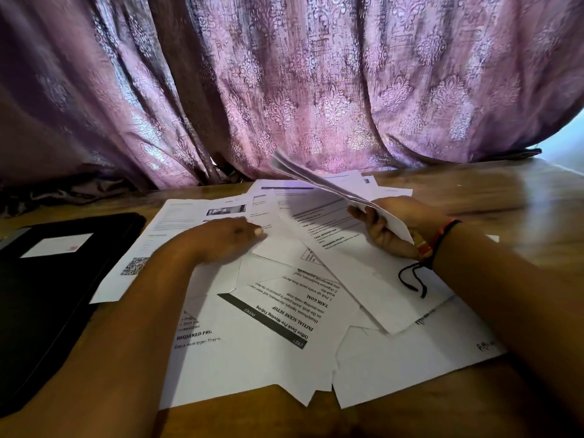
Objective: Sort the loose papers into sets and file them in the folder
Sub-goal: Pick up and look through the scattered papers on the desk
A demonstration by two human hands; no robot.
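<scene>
A mauve curtain (pixel 316 74) with a pale damask pattern hangs in deep folds across the whole far side, its hem meeting the far edge of the wooden counter (pixel 505 191). The brown wood shows a soft sheen at far right. Beyond the curtain's far right end is a bright, pale blue patch (pixel 565 131). A black and orange thread band (pixel 442 235) circles a wrist at right, a loose black end dangling.
</scene>
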